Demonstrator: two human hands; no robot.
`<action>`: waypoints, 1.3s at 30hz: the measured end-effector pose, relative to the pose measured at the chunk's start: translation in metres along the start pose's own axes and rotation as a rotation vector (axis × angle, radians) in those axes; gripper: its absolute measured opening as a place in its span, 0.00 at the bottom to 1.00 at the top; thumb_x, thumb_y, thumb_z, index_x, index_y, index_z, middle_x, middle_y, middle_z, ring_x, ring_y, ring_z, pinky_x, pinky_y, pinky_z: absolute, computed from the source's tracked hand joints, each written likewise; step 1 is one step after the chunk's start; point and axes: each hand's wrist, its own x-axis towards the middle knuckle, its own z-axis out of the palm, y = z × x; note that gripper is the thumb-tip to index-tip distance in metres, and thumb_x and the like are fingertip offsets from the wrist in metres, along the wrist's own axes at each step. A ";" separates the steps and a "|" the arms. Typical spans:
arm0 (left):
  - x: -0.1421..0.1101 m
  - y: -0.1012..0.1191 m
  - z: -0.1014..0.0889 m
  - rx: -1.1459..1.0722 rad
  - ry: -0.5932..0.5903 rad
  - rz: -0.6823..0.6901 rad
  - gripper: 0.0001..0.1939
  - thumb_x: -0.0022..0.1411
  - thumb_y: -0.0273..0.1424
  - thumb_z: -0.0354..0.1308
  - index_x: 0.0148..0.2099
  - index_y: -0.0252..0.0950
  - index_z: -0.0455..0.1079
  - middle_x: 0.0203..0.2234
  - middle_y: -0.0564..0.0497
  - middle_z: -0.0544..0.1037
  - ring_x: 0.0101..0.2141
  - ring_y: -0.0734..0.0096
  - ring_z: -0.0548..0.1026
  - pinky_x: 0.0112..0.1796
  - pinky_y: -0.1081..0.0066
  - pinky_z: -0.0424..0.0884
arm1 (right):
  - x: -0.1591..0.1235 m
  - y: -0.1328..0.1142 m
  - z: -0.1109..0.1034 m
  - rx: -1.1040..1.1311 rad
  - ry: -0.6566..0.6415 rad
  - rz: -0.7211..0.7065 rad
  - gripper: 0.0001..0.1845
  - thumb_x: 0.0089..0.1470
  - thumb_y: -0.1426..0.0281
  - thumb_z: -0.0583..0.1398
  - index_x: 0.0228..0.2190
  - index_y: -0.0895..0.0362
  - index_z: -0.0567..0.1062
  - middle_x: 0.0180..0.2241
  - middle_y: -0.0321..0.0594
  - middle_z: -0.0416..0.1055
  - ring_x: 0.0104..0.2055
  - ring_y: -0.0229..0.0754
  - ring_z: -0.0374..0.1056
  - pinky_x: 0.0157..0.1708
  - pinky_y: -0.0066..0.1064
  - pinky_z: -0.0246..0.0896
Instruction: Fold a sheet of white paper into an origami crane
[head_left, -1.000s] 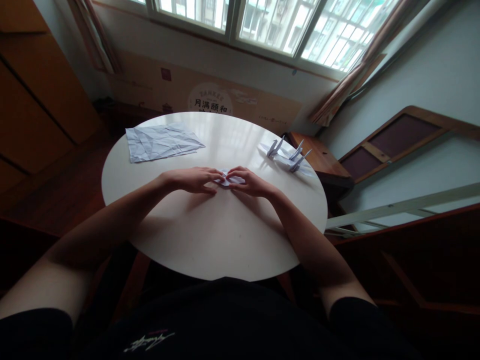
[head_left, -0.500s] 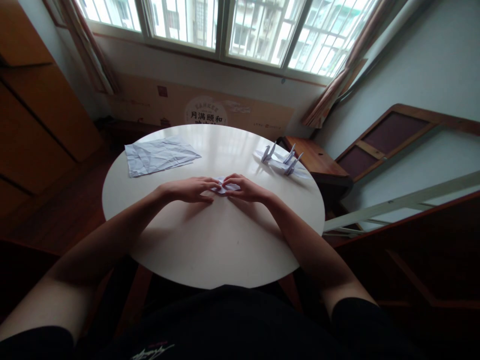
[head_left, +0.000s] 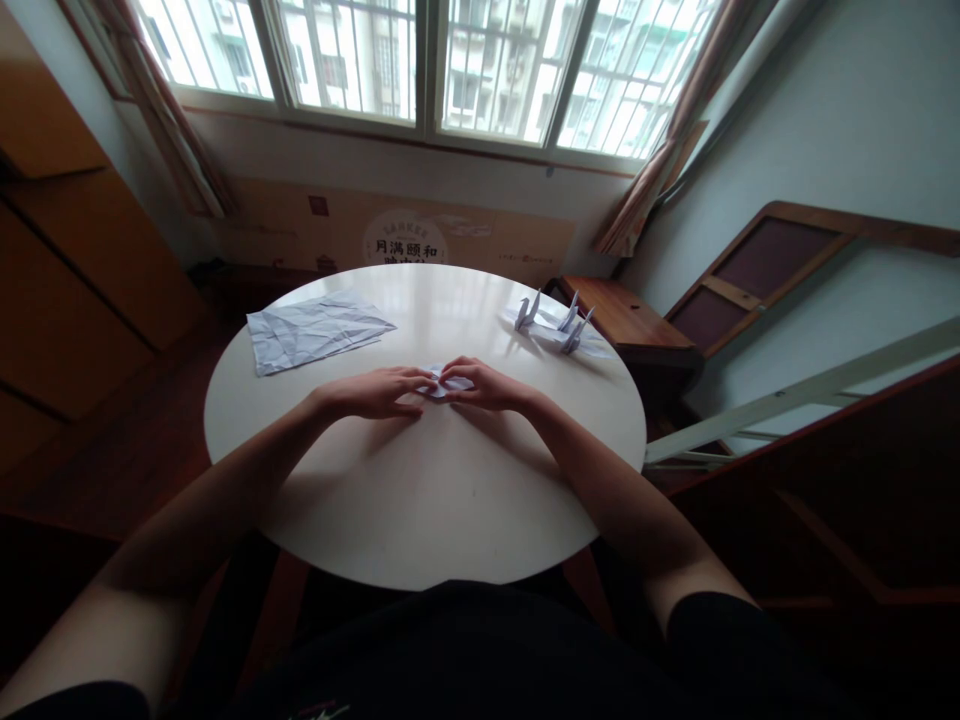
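Note:
A small piece of folded white paper (head_left: 440,392) lies on the round white table, partly covered by my fingers. From its left side my left hand (head_left: 371,390) grips it, fingertips on the paper and thumb low near the tabletop. Opposite, my right hand (head_left: 486,386) has its fingers bent over the paper's right part. The two sets of fingertips nearly meet at its middle. The exact folds are too small to make out.
Creased white paper sheets (head_left: 319,332) lie at the table's back left. Several folded paper cranes (head_left: 529,312) stand at the back right on flat paper. A wooden stool or low cabinet (head_left: 611,315) is beyond the round table (head_left: 450,500), below the window.
The view has tipped up slightly, so the table sits lower in the picture. Both hands stay on the folded paper with hardly any visible movement.

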 end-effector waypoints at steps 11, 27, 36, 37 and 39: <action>0.000 0.005 -0.003 -0.004 -0.023 -0.022 0.28 0.70 0.35 0.59 0.68 0.35 0.63 0.65 0.38 0.67 0.64 0.53 0.67 0.63 0.59 0.61 | 0.000 -0.001 0.000 -0.021 -0.012 0.000 0.18 0.60 0.62 0.65 0.49 0.57 0.79 0.52 0.53 0.73 0.54 0.50 0.70 0.59 0.47 0.64; 0.000 0.001 0.000 -0.009 -0.013 -0.016 0.28 0.70 0.36 0.59 0.69 0.37 0.63 0.65 0.40 0.67 0.63 0.52 0.67 0.63 0.59 0.62 | 0.000 0.002 0.001 -0.012 -0.003 -0.022 0.18 0.60 0.61 0.65 0.49 0.55 0.80 0.51 0.51 0.73 0.54 0.51 0.70 0.58 0.47 0.65; 0.000 -0.001 0.001 -0.013 0.001 -0.007 0.28 0.70 0.36 0.60 0.68 0.36 0.63 0.65 0.39 0.67 0.63 0.52 0.67 0.63 0.59 0.62 | 0.000 0.001 0.001 -0.011 -0.010 -0.011 0.19 0.60 0.60 0.65 0.50 0.55 0.79 0.51 0.51 0.73 0.55 0.51 0.70 0.58 0.47 0.64; 0.000 -0.002 0.002 -0.015 0.002 -0.002 0.28 0.70 0.36 0.60 0.69 0.36 0.63 0.65 0.40 0.67 0.63 0.53 0.67 0.63 0.59 0.62 | 0.000 0.001 0.001 -0.010 -0.011 -0.010 0.19 0.60 0.60 0.65 0.50 0.56 0.79 0.51 0.52 0.72 0.55 0.51 0.70 0.58 0.47 0.64; 0.000 -0.003 0.002 -0.018 0.008 0.009 0.28 0.70 0.36 0.60 0.69 0.37 0.62 0.65 0.40 0.67 0.63 0.53 0.67 0.63 0.59 0.62 | 0.000 0.000 0.001 -0.006 -0.009 -0.009 0.19 0.60 0.59 0.65 0.49 0.56 0.79 0.51 0.51 0.73 0.54 0.51 0.70 0.58 0.46 0.65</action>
